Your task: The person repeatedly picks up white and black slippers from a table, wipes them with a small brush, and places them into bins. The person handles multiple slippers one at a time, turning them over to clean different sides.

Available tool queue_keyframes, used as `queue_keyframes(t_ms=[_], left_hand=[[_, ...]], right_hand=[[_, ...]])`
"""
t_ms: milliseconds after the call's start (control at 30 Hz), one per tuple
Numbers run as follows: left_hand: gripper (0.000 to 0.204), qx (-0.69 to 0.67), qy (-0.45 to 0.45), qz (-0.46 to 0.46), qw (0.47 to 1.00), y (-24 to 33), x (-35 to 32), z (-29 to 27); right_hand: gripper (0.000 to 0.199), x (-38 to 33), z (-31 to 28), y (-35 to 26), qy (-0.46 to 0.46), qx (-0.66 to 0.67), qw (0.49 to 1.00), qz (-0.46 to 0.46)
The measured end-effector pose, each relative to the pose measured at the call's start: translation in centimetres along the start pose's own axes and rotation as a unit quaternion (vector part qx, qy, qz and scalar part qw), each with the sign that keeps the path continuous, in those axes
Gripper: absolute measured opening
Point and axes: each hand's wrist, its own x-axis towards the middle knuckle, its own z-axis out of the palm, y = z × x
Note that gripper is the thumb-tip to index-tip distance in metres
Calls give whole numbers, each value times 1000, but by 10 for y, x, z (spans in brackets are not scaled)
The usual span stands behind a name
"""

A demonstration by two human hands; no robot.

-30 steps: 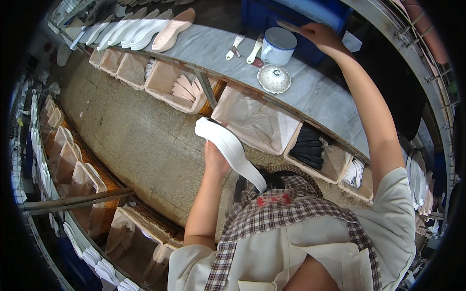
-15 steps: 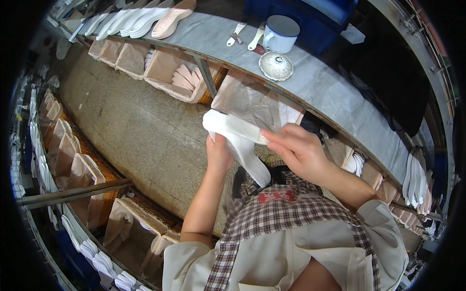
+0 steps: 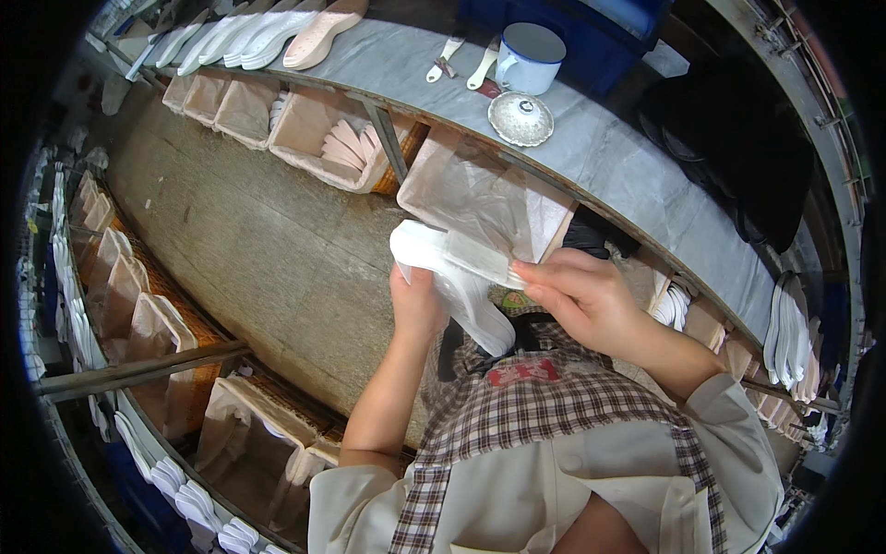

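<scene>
My left hand (image 3: 417, 300) is closed around a stack of white shoe insoles (image 3: 475, 309), held in front of my apron. The stack's rounded upper end points away to the left and its other end hangs toward me. Across the top of it lies a flat pale strip (image 3: 477, 258), roughly rectangular. My right hand (image 3: 577, 288) pinches the strip's right end between thumb and fingers. Whether it is a brush or a piece of sheet I cannot make out. The left fingers are mostly hidden under the stack.
A marble-topped bench (image 3: 604, 148) curves across the far side, bearing a white mug (image 3: 531, 63), a patterned lid (image 3: 520, 120), white-handled brushes (image 3: 482, 70) and several insoles (image 3: 268, 37). Beneath stand lined baskets (image 3: 245, 113). More lined baskets (image 3: 166, 337) and a wooden bar (image 3: 138, 369) are at left.
My right hand has moved slightly right and toward me with the pale strip. The strip's left end has slid right along the stack. My left hand has shifted slightly toward me.
</scene>
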Motion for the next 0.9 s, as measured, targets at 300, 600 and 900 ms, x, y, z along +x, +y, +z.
queue_keyframes(t_ms=[300, 600, 900], left_hand=[[51, -7, -14, -10, 1000, 1, -6, 4], [50, -36, -41, -5, 999, -3, -8, 0], [49, -7, -50, -7, 999, -8, -15, 3]], right_hand=[[24, -4, -9, -4, -17, 7, 999, 29], [25, -14, -14, -2, -23, -25, 999, 39], [25, -22, -16, 3, -12, -7, 1000, 23]])
